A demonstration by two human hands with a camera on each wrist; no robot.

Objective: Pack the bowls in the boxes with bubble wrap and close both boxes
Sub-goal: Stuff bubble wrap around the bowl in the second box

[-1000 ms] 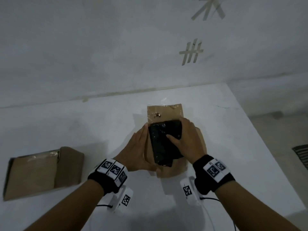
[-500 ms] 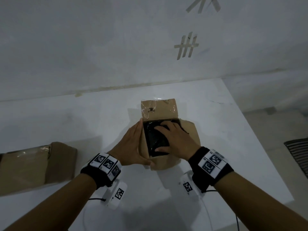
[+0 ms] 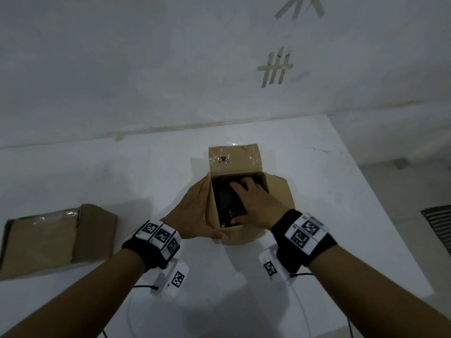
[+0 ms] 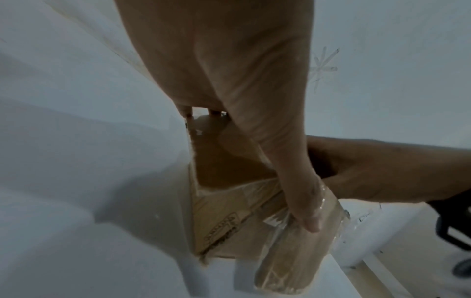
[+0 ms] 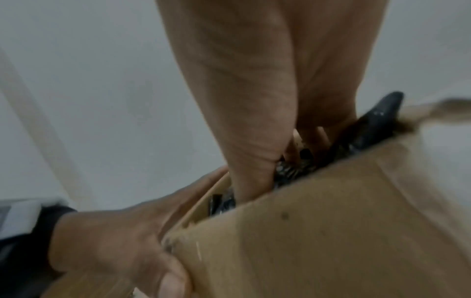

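Two cardboard boxes stood on the white table (image 3: 341, 191); the open box (image 3: 244, 236) was before me, and the second box (image 3: 56, 242) lay well apart at my left, flaps shut. One dark wrapped bundle (image 3: 227, 201) sat inside the open box; whether it held a bowl, I could not tell. My left hand (image 3: 195, 213) lay flat against the box's left wall, fingers straight; my right hand (image 3: 258, 206) pressed down on the bundle, fingers spread.

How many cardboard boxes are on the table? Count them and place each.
2. One open box sits mid-table between both hands; the other box lies at the table's left edge, partly cut off. None other shows.
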